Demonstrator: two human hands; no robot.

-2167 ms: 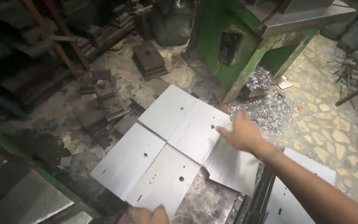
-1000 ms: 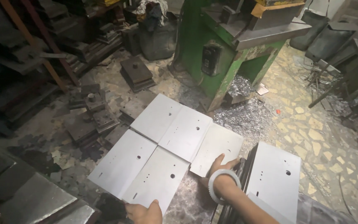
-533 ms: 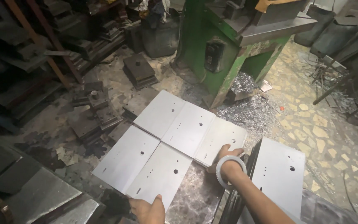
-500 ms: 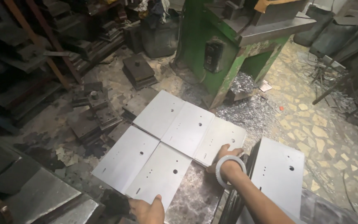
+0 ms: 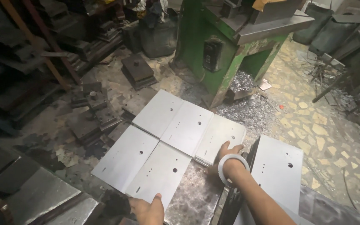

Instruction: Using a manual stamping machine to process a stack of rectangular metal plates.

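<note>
Head view, looking down at a dark, mottled bench [image 5: 194, 196] in a metal workshop. Five grey sheet-metal plates with small punched holes lie flat on it, edge to edge in two rows. Right hand [image 5: 226, 156], white bangle on the wrist, rests on the near corner of the end plate [image 5: 221, 137] in the far row; fingers lie over its edge, grip loose, whether it pinches the sheet cannot be told. Left hand [image 5: 148, 210] at the bottom of the frame, thumb touching the near edge of the near plate [image 5: 159, 175]; grip otherwise out of view. A further plate [image 5: 278, 168] leans just right of the right forearm. Behind the bench: a green press machine [image 5: 226, 46], with a heap of bright metal swarf [image 5: 251, 108] at its foot. Floor to the right is irregular stone paving [image 5: 313, 125]. To the left: dark steel die blocks [image 5: 136, 71], grimy.
</note>
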